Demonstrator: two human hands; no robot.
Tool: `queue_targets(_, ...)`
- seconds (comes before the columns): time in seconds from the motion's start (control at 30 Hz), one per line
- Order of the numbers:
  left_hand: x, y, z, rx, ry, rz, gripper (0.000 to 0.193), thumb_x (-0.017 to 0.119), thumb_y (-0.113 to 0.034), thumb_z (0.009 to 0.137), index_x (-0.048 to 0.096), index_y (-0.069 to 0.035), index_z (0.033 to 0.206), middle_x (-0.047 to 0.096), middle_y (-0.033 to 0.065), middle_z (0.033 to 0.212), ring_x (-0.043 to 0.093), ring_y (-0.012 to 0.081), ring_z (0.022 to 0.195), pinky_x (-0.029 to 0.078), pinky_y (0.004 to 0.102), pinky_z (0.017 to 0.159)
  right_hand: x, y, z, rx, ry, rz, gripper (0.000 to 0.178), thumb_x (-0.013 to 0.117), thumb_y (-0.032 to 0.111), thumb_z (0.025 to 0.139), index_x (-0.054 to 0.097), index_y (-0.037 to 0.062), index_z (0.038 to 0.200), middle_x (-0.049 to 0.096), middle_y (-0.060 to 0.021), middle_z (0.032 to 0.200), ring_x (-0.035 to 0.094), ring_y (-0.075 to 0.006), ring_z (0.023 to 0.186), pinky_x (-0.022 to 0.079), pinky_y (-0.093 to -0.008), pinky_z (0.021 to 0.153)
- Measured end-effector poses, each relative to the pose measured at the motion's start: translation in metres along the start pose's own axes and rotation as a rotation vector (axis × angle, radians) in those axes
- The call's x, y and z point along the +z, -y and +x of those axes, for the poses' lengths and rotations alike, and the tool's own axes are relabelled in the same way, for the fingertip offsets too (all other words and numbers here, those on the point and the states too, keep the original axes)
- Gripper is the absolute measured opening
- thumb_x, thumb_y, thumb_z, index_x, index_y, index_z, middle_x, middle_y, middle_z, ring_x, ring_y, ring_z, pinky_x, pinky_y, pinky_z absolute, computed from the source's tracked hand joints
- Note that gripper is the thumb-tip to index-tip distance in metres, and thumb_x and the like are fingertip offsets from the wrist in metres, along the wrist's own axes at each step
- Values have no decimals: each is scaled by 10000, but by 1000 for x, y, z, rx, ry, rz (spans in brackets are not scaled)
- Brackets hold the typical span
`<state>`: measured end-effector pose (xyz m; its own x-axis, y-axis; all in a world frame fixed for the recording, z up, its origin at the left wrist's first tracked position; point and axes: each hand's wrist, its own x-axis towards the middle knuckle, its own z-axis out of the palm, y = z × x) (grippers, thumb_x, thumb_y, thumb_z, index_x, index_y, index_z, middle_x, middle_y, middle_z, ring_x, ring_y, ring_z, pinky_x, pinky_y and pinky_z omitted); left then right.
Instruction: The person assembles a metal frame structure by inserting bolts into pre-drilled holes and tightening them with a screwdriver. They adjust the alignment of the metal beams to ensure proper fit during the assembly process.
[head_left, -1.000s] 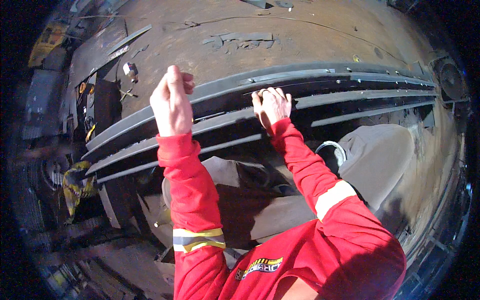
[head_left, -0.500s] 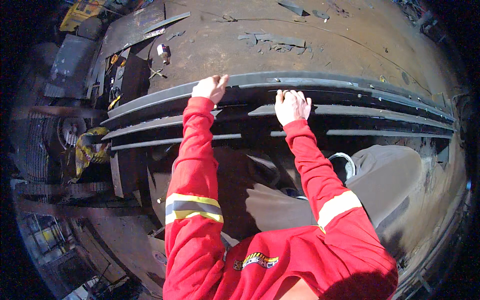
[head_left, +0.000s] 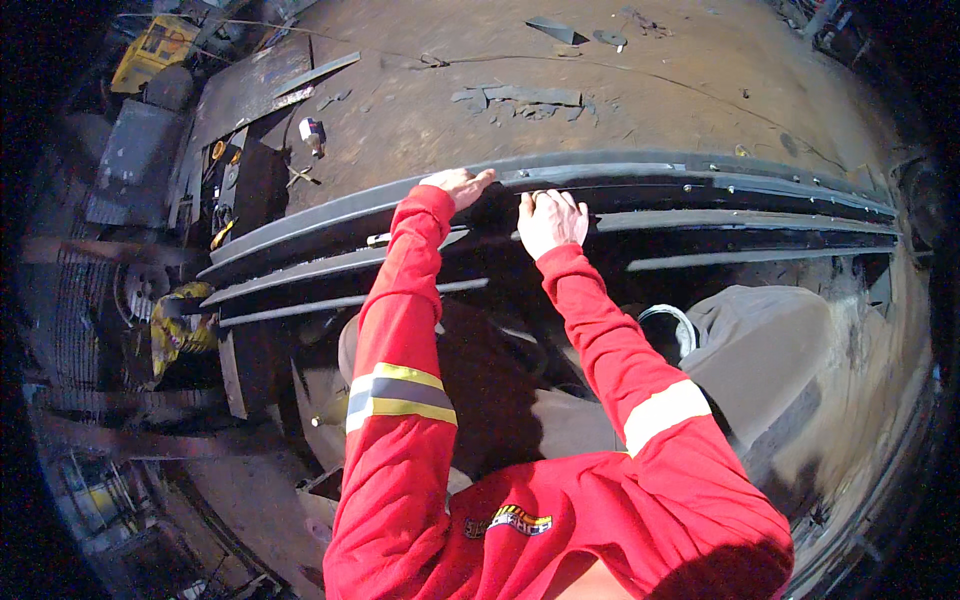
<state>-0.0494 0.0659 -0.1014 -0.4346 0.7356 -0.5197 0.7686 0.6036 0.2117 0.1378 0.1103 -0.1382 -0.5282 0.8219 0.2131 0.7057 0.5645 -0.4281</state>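
Long dark steel beams (head_left: 330, 217) lie side by side across my front. Along the far one's right part runs a thin grey metal strip (head_left: 640, 172) with several small bolts on it. My left hand (head_left: 458, 186) is closed over the far beam near the strip's left end, fingers pointing right. Just right of it and nearer to me, my right hand (head_left: 552, 222) is closed with its fingers curled over the beam's near edge. Its fingertips are partly hidden. Beside my left forearm, a small light-coloured rod (head_left: 380, 240) lies on the middle beam.
A white-and-dark bottle (head_left: 312, 132) stands beyond the beams at left. Metal scraps (head_left: 530, 97) and a thin cable (head_left: 620, 60) lie on the brown floor. Yellow machinery (head_left: 152, 52) stands far left, with a yellow bag (head_left: 180, 330) nearer. Beside my knee is a pale ring-shaped coil (head_left: 672, 325).
My left hand has slid right along the far beam, closer to my right hand. The right hand sits slightly further left. The whole view has shifted a little.
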Motion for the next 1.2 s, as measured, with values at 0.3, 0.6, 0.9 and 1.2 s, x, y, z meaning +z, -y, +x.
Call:
queue_targets(0.3, 12, -28, 23, 105, 62, -158, 857, 275, -732, 862, 627, -7, 1153, 576, 276, 1199, 515, 419, 1174, 375, 449, 1002, -5, 1, 0, 83, -18, 75, 259, 721, 262, 726, 624, 132, 928, 668, -43, 932, 617, -233, 970, 447, -417, 860)
queue_targets(0.6, -6, -35, 13, 154, 88, -226, 782, 380, -696, 856, 662, -5, 1089, 633, 257, 1101, 577, 419, 1069, 423, 455, 923, 1, -4, -3, -61, -59, 8, 136, 642, 231, 742, 633, 113, 808, 637, -42, 921, 588, -239, 948, 423, -432, 835)
queue_targets(0.9, 5, -62, 23, 281, 187, -276, 816, 386, -712, 855, 568, -29, 1262, 569, 227, 1253, 531, 363, 1175, 378, 412, 1002, 7, -9, -1, -13, 63, -74, 149, 611, 153, 750, 610, 120, 895, 627, -60, 945, 584, -253, 967, 432, -443, 838)
queue_targets(1.2, 9, -91, 41, 70, 257, -189, 932, 237, -793, 821, 501, -63, 1338, 425, 214, 1407, 375, 358, 1331, 273, 449, 1091, 21, -13, 0, -37, -18, -52, 169, 618, 295, 786, 662, 132, 797, 673, -81, 875, 643, -279, 884, 473, -455, 777)
